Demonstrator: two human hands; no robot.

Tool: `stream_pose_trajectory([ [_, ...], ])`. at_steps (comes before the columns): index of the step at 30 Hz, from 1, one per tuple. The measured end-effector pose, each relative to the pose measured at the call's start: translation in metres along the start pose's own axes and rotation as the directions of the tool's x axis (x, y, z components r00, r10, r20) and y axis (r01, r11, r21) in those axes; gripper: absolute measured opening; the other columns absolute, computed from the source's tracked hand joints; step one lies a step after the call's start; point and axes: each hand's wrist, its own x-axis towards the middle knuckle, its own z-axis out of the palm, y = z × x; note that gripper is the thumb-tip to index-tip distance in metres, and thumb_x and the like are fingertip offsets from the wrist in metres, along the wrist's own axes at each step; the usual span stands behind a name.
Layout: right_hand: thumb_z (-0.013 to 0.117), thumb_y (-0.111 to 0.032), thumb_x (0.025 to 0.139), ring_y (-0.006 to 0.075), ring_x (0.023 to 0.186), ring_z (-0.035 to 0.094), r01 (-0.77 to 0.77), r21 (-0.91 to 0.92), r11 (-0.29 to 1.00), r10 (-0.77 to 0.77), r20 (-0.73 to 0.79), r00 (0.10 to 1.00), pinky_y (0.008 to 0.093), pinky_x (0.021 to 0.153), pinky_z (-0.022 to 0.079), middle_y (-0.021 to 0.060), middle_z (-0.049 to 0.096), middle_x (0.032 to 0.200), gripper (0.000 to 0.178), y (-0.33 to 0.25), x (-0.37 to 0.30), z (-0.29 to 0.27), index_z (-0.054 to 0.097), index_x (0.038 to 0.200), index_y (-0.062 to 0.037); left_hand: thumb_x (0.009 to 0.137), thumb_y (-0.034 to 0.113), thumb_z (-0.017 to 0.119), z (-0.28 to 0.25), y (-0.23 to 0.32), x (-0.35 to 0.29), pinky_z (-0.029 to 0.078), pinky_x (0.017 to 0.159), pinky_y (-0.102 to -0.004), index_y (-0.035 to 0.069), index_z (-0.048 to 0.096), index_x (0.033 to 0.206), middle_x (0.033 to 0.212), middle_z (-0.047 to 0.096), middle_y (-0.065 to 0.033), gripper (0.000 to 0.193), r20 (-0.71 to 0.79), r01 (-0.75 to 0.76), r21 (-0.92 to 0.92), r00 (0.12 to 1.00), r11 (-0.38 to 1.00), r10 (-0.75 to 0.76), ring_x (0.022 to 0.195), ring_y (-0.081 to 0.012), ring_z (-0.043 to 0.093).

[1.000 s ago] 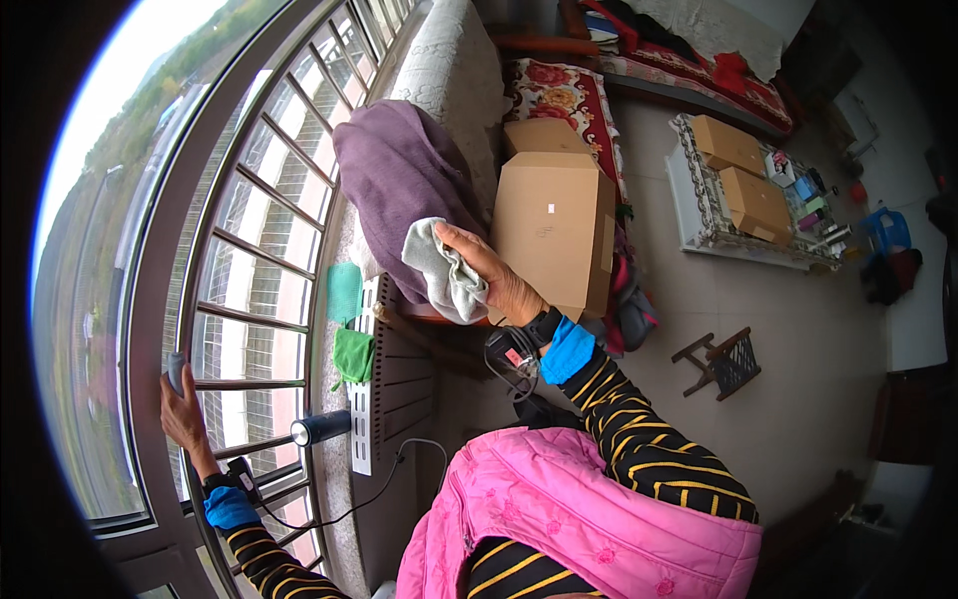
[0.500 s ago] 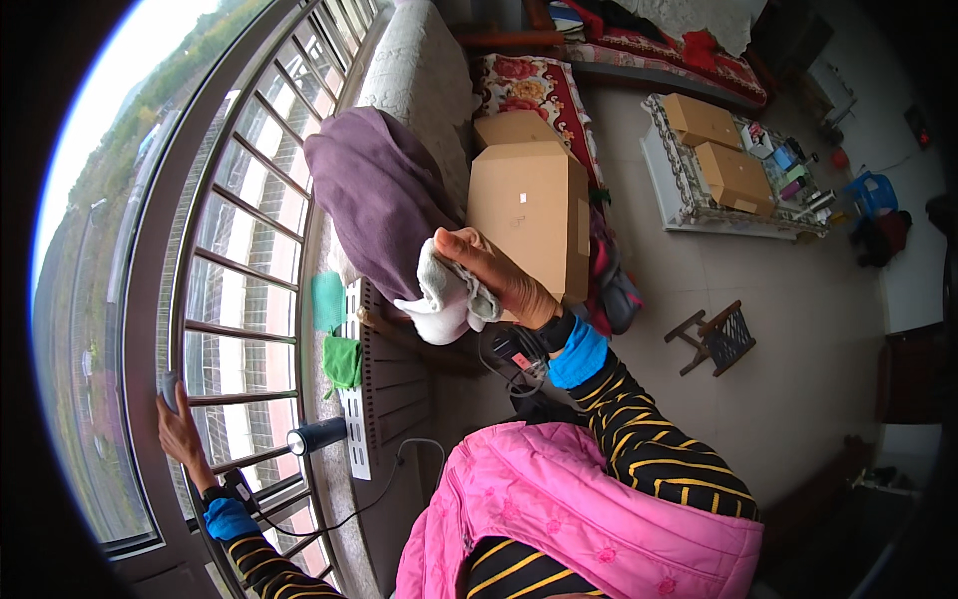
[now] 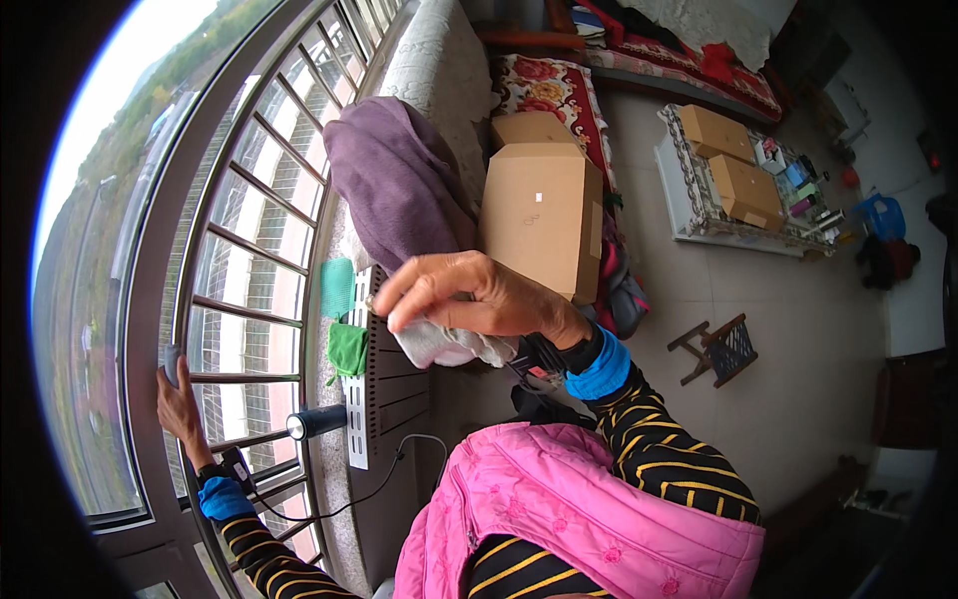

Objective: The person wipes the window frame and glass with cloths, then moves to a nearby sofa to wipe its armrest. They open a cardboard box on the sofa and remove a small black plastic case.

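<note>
At the window frame on the left, my left hand (image 3: pixel 180 407) is closed round a grey window handle (image 3: pixel 172 363). My right hand (image 3: pixel 484 293) is in front of me with its fingers curled over a crumpled whitish cloth (image 3: pixel 439 344), which hangs below the palm. Just beyond that hand, a purple cloth (image 3: pixel 399 180) is draped by the windowsill. A green cloth (image 3: pixel 347 349) lies on the white slotted radiator (image 3: pixel 360 419), left of my right hand. On the sill beside it a dark blue flask (image 3: pixel 317 421) lies on its side.
Metal bars (image 3: pixel 249 305) run along the window. A large cardboard box (image 3: pixel 539 215) stands ahead on the right. Farther off are a low table (image 3: pixel 689 215) with smaller boxes and a small folding stool (image 3: pixel 726 349) on the tiled floor. A black cable (image 3: pixel 384 489) hangs from my left wrist.
My right hand has turned palm down and moved slightly left with the whitish cloth, which now hangs lower. My left hand stays on the window handle. The view has shifted slightly.
</note>
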Motion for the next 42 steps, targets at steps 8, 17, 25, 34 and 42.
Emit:
stream_pose_trajectory([
  [8, 0.062, 0.001, 0.082, 0.0128, 0.054, 0.056, 0.117, 0.306, 0.945, -0.148, 0.08, 0.986, 0.0265, 0.048, 0.042, 0.0076, 0.064, 0.073, 0.02, -0.042, -0.01, 0.0, 0.068, 0.101, 0.0031, 0.09, 0.068, 0.04, 0.0, 0.001, 0.0, 0.052, 0.077, -0.051, 0.013, 0.058, 0.122, 0.104, 0.068, -0.0194, 0.067, 0.01, 0.006, 0.03, 1.0, 1.0, -0.006, 0.092, -0.0404, 0.066],
  [17, 0.068, -0.021, 0.089, 0.0176, 0.05, 0.057, 0.351, 0.559, 0.751, -0.563, 0.265, 0.783, 0.0294, 0.042, 0.04, 0.0112, 0.066, 0.076, 0.04, -0.07, -0.002, 0.008, 0.063, 0.112, 0.0107, 0.089, 0.069, 0.039, -0.004, 0.003, 0.001, 0.051, 0.081, -0.0508, 0.01, 0.059, 0.123, 0.107, 0.068, -0.02, 0.071, 0.052, 0.007, 0.038, 0.999, 0.999, -0.009, 0.095, -0.0415, 0.065],
  [25, 0.063, -0.015, 0.092, 0.0224, 0.063, 0.067, 0.389, 0.59, 0.708, -0.618, 0.249, 0.746, 0.0286, 0.051, 0.05, 0.0136, 0.07, 0.1, 0.029, -0.086, 0.0, 0.014, 0.065, 0.111, 0.0073, 0.087, 0.073, 0.036, -0.002, -0.001, 0.003, 0.047, 0.09, -0.0508, 0.007, 0.053, 0.133, 0.116, 0.063, -0.0232, 0.082, 0.101, 0.035, 0.022, 0.994, 0.999, -0.037, 0.106, -0.0429, 0.06],
  [34, 0.062, -0.014, 0.093, 0.0241, 0.058, 0.064, 0.449, 0.63, 0.633, -0.639, 0.098, 0.763, 0.0307, 0.046, 0.047, 0.0139, 0.072, 0.091, 0.026, -0.088, -0.002, 0.028, 0.066, 0.109, 0.006, 0.087, 0.074, 0.036, 0.001, -0.004, 0.005, 0.048, 0.09, -0.05, 0.008, 0.054, 0.132, 0.117, 0.064, -0.0222, 0.082, 0.096, 0.035, 0.045, 0.995, 0.998, -0.039, 0.107, -0.0419, 0.061],
  [42, 0.061, -0.009, 0.092, 0.0245, 0.058, 0.064, 0.395, 0.622, 0.676, -0.622, 0.195, 0.758, 0.0311, 0.048, 0.048, 0.0146, 0.071, 0.09, 0.023, -0.092, -0.002, 0.023, 0.066, 0.108, 0.0071, 0.087, 0.074, 0.036, 0.0, -0.003, 0.005, 0.048, 0.089, -0.0509, 0.009, 0.054, 0.132, 0.115, 0.065, -0.0219, 0.081, 0.084, 0.032, 0.061, 0.996, 0.998, -0.037, 0.105, -0.0419, 0.061],
])
